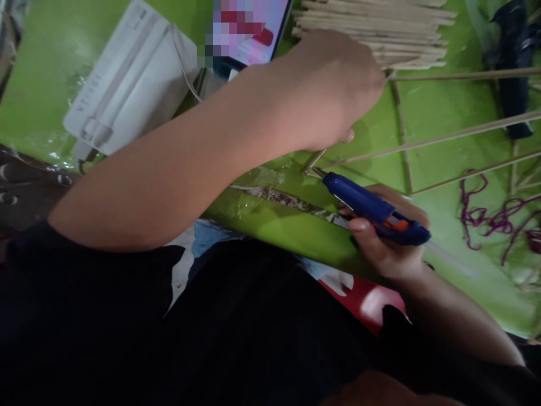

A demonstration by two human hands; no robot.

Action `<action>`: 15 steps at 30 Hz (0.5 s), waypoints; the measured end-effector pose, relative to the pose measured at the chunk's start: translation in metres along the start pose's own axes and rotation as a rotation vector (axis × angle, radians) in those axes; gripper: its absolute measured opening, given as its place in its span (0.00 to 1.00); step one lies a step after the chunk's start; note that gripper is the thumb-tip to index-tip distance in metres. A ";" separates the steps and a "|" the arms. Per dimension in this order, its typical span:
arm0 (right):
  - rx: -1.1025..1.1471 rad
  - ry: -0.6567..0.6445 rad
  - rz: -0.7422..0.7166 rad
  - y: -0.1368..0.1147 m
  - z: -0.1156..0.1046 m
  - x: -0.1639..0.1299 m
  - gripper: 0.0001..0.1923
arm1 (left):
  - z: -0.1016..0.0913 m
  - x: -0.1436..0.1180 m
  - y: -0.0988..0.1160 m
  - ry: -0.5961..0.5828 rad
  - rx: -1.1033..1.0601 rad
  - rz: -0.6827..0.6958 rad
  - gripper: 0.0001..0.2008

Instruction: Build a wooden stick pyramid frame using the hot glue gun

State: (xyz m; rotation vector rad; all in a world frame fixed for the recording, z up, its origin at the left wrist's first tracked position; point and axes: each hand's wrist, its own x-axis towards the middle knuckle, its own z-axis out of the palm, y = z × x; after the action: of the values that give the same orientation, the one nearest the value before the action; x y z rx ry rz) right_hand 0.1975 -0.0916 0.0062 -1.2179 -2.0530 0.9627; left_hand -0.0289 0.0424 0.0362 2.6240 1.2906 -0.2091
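Note:
In the head view my right hand (393, 225) is wrapped round a blue hot glue gun (363, 197). Its metal nozzle points up and left and meets, or nearly meets, the lower end of a thin wooden stick (315, 160). My left hand (338, 84) reaches across from the left with its fingers curled. It grips a frame of thin wooden sticks (403, 132), whose pieces come out below and to the right of the hand. Most of the left fingers and the exact grip point are hidden behind the back of the hand.
A bundle of wooden sticks (406, 28) lies at the top. A phone (262, 34) and a white power bank (131, 79) with a cable are at upper left. Purple yarn (486, 217) and a dark tool (513, 67) lie right on the green tabletop (38, 79).

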 end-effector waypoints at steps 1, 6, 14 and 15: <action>0.000 0.000 0.003 0.000 0.000 0.000 0.07 | 0.000 0.000 0.000 -0.007 0.000 -0.006 0.14; -0.006 0.021 -0.047 0.000 0.000 0.000 0.11 | 0.003 0.002 -0.004 -0.001 -0.030 -0.033 0.12; 0.003 0.088 -0.095 0.002 -0.001 -0.005 0.19 | 0.006 0.006 -0.007 -0.040 -0.054 -0.018 0.16; 0.018 0.113 -0.090 0.003 -0.002 -0.007 0.20 | 0.006 0.006 -0.008 -0.046 -0.055 -0.016 0.17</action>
State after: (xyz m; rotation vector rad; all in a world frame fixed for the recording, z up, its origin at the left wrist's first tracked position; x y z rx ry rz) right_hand 0.2031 -0.0960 0.0041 -1.1340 -1.9886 0.8490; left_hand -0.0314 0.0504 0.0282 2.5492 1.2841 -0.2318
